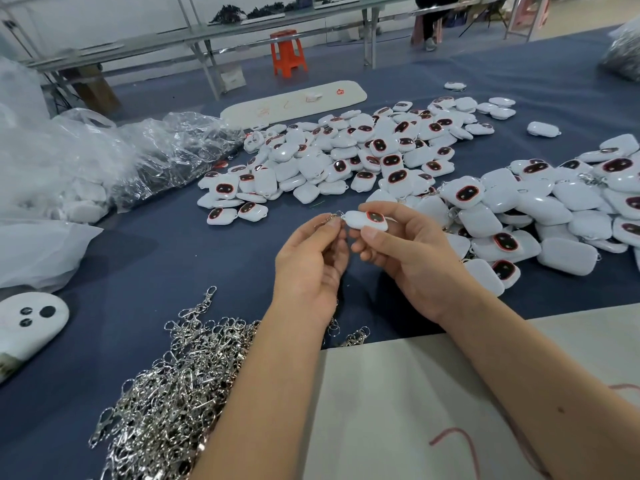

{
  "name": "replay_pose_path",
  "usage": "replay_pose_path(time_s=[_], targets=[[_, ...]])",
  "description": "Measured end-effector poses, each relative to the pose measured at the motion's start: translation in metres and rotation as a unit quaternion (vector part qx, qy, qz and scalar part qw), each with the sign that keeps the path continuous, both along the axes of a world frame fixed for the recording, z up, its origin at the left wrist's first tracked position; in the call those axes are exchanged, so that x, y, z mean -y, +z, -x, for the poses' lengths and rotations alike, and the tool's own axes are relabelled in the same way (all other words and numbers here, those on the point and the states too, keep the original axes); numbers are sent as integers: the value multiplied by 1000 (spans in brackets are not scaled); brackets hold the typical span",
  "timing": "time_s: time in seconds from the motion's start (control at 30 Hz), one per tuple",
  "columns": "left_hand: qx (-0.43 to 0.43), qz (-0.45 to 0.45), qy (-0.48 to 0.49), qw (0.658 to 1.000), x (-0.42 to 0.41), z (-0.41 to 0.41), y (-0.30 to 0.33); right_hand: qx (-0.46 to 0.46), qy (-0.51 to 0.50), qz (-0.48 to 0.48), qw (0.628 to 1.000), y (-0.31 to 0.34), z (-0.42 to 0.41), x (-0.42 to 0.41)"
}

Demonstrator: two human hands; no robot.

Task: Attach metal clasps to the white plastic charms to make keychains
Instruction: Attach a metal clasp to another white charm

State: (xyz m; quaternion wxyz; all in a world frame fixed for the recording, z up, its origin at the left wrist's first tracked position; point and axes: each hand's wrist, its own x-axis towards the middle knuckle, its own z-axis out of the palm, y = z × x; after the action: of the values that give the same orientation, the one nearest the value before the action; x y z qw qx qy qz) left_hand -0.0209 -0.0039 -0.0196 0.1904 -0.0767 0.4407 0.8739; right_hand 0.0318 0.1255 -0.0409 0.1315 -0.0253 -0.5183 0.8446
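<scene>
White charm [367, 220] was pinched in right hand [412, 258] w/ loop end facing left, so left hand [311, 261], fingers pinching metal clasp [329, 219], could hook it on

You've got 2 hands up: left hand [311, 261] and right hand [412, 258], w/ 1 charm [367, 220] and 1 clasp [329, 218] between them. Taking that held charm as landmark: 2 big charm heaps, too many to count, approx. dozens each; charm pile [346, 154] behind it, second pile [540, 216] to its right. 2 stray charms further back-right, nearest one [543, 128]. 1 clasp heap [173, 382] in front-left, uncountable. Approx. 3 clear plastic bags [104, 157] to the left. 1 orange stool [287, 53] far behind. 1 long white board [294, 102] behind, on the surface [173, 258].
</scene>
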Motion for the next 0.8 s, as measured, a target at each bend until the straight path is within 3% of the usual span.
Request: replay_pose_path(time_s=[0.1, 0.23, 0.4, 0.63, 0.8], targets=[[-118, 108, 44, 986, 3, 2, -1, 10, -5, 2, 1000, 1, 0, -1], [-306, 329, 74, 890, 11, 8, -3, 14, -14, -9, 1000, -1, 0, -2], [-371, 425, 57, 824, 14, 9, -4, 19, -37, -38, 998, -1, 1, -2], [-382, 461, 4, 801, 15, 9, -3, 29, -60, -79, 995, -1, 0, 0], [-358, 428, 33, 829, 13, 10, -6, 24, -120, -133, 984, -2, 0, 4]])
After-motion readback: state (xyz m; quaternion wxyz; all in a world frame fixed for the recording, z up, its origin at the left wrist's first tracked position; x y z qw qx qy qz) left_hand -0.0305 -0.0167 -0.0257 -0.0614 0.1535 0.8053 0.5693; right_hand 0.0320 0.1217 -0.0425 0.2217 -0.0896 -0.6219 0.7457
